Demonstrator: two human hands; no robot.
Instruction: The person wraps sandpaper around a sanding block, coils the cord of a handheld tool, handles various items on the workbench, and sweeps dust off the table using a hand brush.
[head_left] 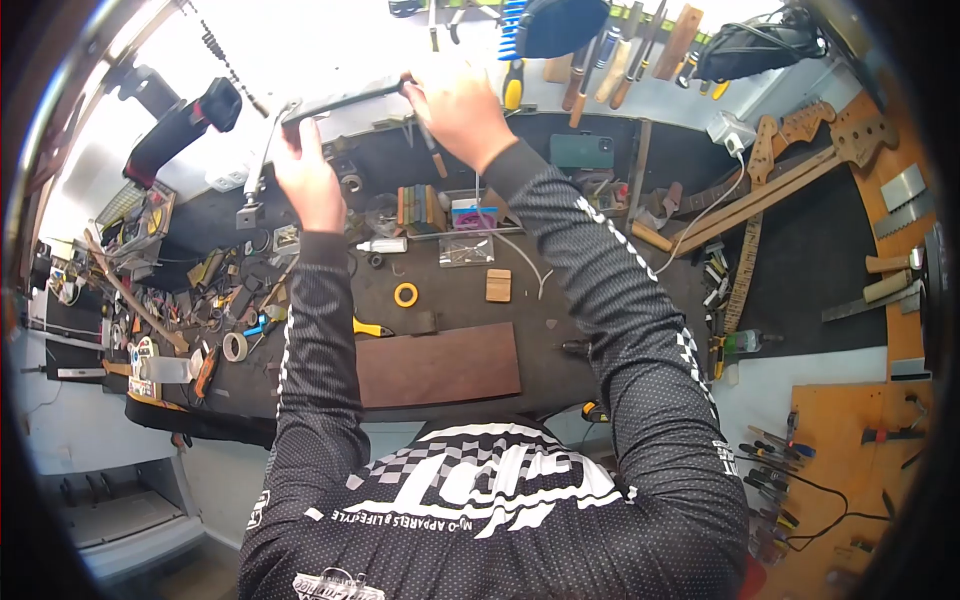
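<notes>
Both hands are raised above the back of the workbench at a jointed metal arm (350, 101). Its dark upper bar slants between the hands, and a silver lower section runs down at the left to a small clamp-like block. My left hand (313, 185) is closed at the bar's left end, near the joint; some of its fingers are hidden. My right hand (462, 112) is closed around the bar's right end. Below them on the bench lie a flat brown wooden board (440, 365), a small wood block (498, 285) and a yellow tape roll (405, 294).
Guitar necks (790, 190) lean at the right. Chisels and files (620, 60) hang on the back wall. A green phone (582, 151) stands at the back. Small tools and parts crowd the bench's left side (200, 290). A black and red device (180, 130) hangs at upper left.
</notes>
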